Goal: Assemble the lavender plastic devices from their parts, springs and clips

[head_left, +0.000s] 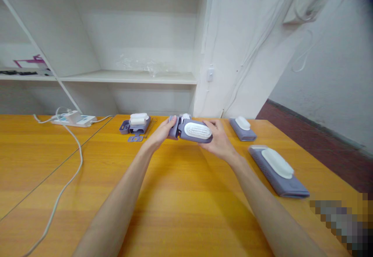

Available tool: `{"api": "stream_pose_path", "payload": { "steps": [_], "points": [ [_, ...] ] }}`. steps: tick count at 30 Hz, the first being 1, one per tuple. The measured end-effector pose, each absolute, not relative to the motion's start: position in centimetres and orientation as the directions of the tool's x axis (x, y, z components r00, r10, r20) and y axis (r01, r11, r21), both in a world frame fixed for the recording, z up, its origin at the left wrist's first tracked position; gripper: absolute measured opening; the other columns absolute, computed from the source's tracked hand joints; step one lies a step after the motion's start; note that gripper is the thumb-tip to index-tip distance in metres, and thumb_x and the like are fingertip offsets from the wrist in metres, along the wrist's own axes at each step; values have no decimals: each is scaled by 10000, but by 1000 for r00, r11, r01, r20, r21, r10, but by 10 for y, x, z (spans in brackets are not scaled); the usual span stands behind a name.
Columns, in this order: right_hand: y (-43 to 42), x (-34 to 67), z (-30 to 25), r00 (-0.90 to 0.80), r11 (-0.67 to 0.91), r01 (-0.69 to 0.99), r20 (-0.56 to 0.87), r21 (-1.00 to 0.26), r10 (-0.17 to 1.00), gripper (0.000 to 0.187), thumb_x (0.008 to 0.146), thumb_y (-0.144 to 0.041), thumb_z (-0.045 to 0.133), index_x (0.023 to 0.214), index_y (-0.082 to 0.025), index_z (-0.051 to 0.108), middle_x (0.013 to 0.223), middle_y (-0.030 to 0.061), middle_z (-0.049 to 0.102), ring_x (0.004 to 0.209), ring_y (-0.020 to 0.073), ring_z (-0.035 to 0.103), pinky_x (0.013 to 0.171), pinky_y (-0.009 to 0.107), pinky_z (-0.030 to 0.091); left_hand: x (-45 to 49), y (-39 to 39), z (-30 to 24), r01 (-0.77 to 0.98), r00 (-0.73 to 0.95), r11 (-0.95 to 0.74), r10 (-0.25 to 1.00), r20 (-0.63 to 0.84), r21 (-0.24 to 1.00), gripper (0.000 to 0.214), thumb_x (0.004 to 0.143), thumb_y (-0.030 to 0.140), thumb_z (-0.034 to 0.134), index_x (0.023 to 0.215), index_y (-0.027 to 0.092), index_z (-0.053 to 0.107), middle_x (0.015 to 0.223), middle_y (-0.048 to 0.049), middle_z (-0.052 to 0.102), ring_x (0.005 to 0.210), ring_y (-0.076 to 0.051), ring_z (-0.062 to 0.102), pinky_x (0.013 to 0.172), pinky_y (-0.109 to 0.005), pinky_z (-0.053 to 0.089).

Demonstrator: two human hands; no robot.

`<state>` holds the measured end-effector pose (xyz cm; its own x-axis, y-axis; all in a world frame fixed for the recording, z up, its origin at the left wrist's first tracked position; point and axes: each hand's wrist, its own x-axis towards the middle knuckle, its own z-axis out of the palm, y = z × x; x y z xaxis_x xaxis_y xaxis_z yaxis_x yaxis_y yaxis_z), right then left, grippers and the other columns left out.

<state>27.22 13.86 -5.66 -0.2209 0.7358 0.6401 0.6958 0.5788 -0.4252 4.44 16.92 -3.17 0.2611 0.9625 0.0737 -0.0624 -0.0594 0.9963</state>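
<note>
Both my hands hold one purple brush with white bristles (pixel 196 130) a little above the orange wooden table (pixel 175 195). My left hand (pixel 162 132) grips its left end, fingers curled round it. My right hand (pixel 219 140) wraps the right end from below and behind. The bristle pad faces up and toward me.
Two more purple brushes lie on the table to the right, one far (pixel 243 128) and one near (pixel 278 170). A third piled set (pixel 136 123) with small loose parts sits left of my hands. A white power strip (pixel 74 119) and its cable (pixel 62 189) lie at the left. White shelves stand behind.
</note>
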Motion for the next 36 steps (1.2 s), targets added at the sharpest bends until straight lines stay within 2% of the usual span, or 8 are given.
{"api": "stream_pose_path", "payload": {
  "steps": [6,11,14,19,26,31,34,36],
  "points": [
    [135,269,-53,-196,583,648,632,-490,749,703,592,-236,755,1235,-203,472,1122,72,459,1064,238,497,962,368,423,48,166,-26,-154,216,-57,972,90,986,439,784,564,548,984,175,574,834,-27,611,653,-138,606,553,-288,557],
    [135,269,-53,-196,589,671,659,-450,726,683,595,-215,744,1225,-199,483,1133,77,458,1080,243,488,982,370,405,45,166,-23,-49,103,-130,986,134,990,443,739,508,638,1036,188,564,865,-38,630,666,-155,631,525,-272,551],
    [135,267,-52,-182,577,665,647,-474,741,685,586,-219,749,1216,-195,480,1122,76,459,1062,241,497,961,365,421,43,165,-23,-30,172,-79,982,83,996,467,746,511,630,1076,190,552,884,-56,633,665,-170,640,511,-301,560],
    [131,265,-47,-206,579,657,624,-483,754,612,611,-211,727,1179,-202,498,1087,67,465,1027,230,506,944,360,430,47,163,-26,-119,249,-46,966,74,992,458,779,539,567,1073,187,567,948,-66,594,743,-172,610,516,-318,576],
    [133,263,-49,-215,588,659,631,-469,745,613,618,-196,711,1191,-195,495,1093,77,454,1045,240,490,959,374,419,50,161,-31,-66,204,-173,962,183,983,553,697,405,697,1175,199,512,1083,-89,550,796,-177,593,553,-340,585],
    [134,260,-55,-221,584,694,647,-421,730,591,639,-214,704,1194,-191,501,1086,89,442,1040,257,478,943,392,427,61,161,-38,-36,131,-160,978,163,986,548,745,470,628,1199,221,452,1145,-101,524,862,-203,589,540,-316,569],
    [134,256,-59,-232,585,720,665,-373,710,620,655,-235,701,1232,-183,480,1114,105,429,1061,277,459,950,416,415,69,162,-41,53,43,-160,986,158,986,494,803,580,494,1138,218,472,1080,-89,549,823,-194,594,541,-288,544],
    [133,253,-62,-236,583,726,664,-365,710,645,650,-252,712,1242,-175,469,1121,112,431,1061,282,456,950,422,414,73,164,-42,122,-13,-200,979,203,972,463,820,589,457,1074,205,502,1019,-75,566,846,-190,583,600,-269,529]
  ]
}}
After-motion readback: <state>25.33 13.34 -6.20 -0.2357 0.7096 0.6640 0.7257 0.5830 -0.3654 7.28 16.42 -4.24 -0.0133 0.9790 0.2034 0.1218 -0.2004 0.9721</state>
